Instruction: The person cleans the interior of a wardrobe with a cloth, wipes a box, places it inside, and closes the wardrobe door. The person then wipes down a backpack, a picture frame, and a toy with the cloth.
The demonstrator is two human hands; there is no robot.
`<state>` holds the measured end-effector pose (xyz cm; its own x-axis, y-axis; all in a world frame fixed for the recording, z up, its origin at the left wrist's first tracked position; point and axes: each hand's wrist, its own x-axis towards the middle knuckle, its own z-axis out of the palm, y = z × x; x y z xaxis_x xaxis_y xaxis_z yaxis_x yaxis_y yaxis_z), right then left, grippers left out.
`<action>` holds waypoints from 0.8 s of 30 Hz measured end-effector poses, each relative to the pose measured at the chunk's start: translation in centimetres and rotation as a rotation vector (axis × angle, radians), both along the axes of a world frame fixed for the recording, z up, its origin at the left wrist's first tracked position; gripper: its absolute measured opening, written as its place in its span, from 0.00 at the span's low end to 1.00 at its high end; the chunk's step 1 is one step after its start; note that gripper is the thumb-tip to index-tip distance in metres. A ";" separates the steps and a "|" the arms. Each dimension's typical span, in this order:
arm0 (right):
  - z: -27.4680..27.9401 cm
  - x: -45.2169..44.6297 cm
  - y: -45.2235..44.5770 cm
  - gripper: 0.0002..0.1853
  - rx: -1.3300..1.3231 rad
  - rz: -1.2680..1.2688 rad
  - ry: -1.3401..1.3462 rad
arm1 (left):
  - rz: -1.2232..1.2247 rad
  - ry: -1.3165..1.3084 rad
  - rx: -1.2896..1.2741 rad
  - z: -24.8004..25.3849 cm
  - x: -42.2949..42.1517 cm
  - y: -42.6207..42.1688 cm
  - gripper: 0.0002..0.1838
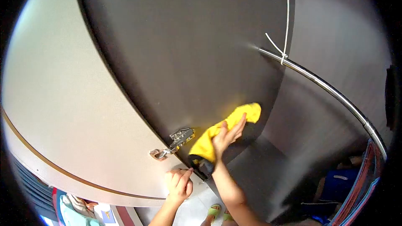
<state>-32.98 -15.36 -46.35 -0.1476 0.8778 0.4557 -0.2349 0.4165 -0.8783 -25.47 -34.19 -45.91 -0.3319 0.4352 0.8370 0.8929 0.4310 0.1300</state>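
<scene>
A yellow cloth point(206, 143) with a black end lies against the dark inner side panel point(180, 50) of a cabinet. Pressing on it is my right hand point(229, 136), its fingers stretched along the fabric and the thumb apart. Low by the panel's front edge, my left hand point(178, 183) is closed in front of the pale door point(83, 113), a fingertip close to the cloth's black end. What those fingers hold, if anything, is hidden. Just above the left hand, a metal hinge point(181, 138) joins panel and door.
A curved-looking metal rail point(322, 83) crosses the cabinet, with a white cord point(287, 21) tied near its end. Hanging clothes point(360, 180) are at the lower right. Folded textiles point(75, 209) show at lower left. Feet in green sandals point(214, 210) stand below.
</scene>
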 end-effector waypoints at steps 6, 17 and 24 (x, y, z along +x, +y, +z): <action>-4.3 1.6 -8.5 0.36 0.326 0.058 0.059 | 0.105 -0.017 0.129 -1.6 1.6 -0.9 0.08; -35.5 2.0 -7.5 0.38 -0.331 0.204 -0.367 | 0.041 -0.260 -0.207 -8.7 4.1 0.8 0.14; -28.7 0.0 -2.6 0.38 -0.549 0.148 -0.145 | 0.066 -0.404 -0.398 -8.4 2.2 2.3 0.20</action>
<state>-32.96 -18.00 -75.07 -0.3140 0.9448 -0.0937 -0.1168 -0.1364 -0.9837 -23.32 -31.88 -54.31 -0.6289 0.6584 0.4135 0.7754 0.5700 0.2719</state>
